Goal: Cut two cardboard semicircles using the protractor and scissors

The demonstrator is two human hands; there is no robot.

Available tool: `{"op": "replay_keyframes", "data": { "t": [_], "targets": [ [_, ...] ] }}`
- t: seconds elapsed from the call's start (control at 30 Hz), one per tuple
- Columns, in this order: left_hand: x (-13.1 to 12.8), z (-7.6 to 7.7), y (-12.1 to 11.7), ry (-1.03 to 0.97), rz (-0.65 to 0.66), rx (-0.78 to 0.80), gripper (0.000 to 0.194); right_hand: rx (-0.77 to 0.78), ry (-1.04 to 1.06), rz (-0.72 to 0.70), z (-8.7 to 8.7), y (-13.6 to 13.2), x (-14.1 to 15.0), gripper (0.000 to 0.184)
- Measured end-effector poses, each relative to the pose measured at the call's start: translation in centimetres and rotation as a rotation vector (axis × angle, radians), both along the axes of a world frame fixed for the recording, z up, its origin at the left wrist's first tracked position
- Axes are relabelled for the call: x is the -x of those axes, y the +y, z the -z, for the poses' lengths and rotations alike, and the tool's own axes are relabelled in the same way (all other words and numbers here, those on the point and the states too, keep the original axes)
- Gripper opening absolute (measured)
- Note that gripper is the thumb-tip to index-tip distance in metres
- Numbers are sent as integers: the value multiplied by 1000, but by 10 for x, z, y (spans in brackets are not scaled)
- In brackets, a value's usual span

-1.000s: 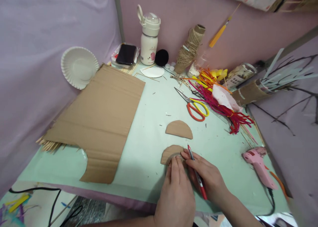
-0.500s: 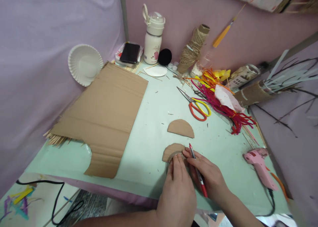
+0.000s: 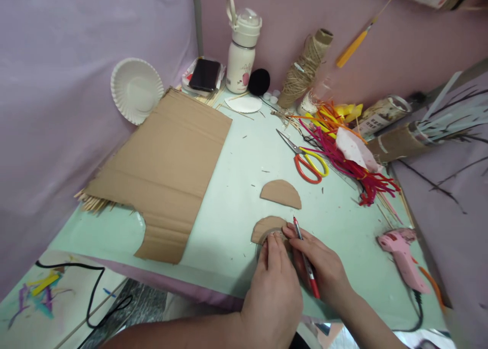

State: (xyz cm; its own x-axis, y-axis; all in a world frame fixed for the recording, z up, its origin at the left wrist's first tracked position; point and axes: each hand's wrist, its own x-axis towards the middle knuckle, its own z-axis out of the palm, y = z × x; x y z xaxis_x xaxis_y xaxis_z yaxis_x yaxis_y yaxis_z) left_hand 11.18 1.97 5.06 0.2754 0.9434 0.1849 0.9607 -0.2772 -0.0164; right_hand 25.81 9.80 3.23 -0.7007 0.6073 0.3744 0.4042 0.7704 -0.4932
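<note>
My left hand (image 3: pixel 275 288) lies flat on a small round object that rests on a cardboard half-circle (image 3: pixel 263 228) near the table's front edge; most of that round object is hidden under my fingers. My right hand (image 3: pixel 322 267) grips a red pen (image 3: pixel 305 257), its tip pointing up beside the round object's right side. A second cardboard half-circle (image 3: pixel 281 193) lies loose just behind them.
A big cardboard sheet (image 3: pixel 163 166) with a curved cut-out covers the left of the green table (image 3: pixel 229 186). Scissors (image 3: pixel 307 161), pipe cleaners (image 3: pixel 343 155), a pink glue gun (image 3: pixel 400 255), twine spool (image 3: pixel 303 69), bottle (image 3: pixel 242 44), phone (image 3: pixel 205 74) and paper bowl (image 3: pixel 136 89) ring the back and right.
The view has shifted slightly, so everything sits a little higher and to the right. My hands stay on the same cardboard piece, the pen tip nudged a little along its edge.
</note>
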Motion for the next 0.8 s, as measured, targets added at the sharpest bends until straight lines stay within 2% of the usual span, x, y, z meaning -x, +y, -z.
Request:
{"op": "replay_keyframes", "data": {
  "t": [0.27,0.43,0.8],
  "targets": [
    [1,-3,0,5,14,30,44,22,-3,27,-2,0,1,38],
    [2,-3,0,34,18,73,45,-4,11,-2,-6,0,4,43],
    [1,0,0,88,70,70,45,13,26,23,-4,-1,4,40]
  ]
}}
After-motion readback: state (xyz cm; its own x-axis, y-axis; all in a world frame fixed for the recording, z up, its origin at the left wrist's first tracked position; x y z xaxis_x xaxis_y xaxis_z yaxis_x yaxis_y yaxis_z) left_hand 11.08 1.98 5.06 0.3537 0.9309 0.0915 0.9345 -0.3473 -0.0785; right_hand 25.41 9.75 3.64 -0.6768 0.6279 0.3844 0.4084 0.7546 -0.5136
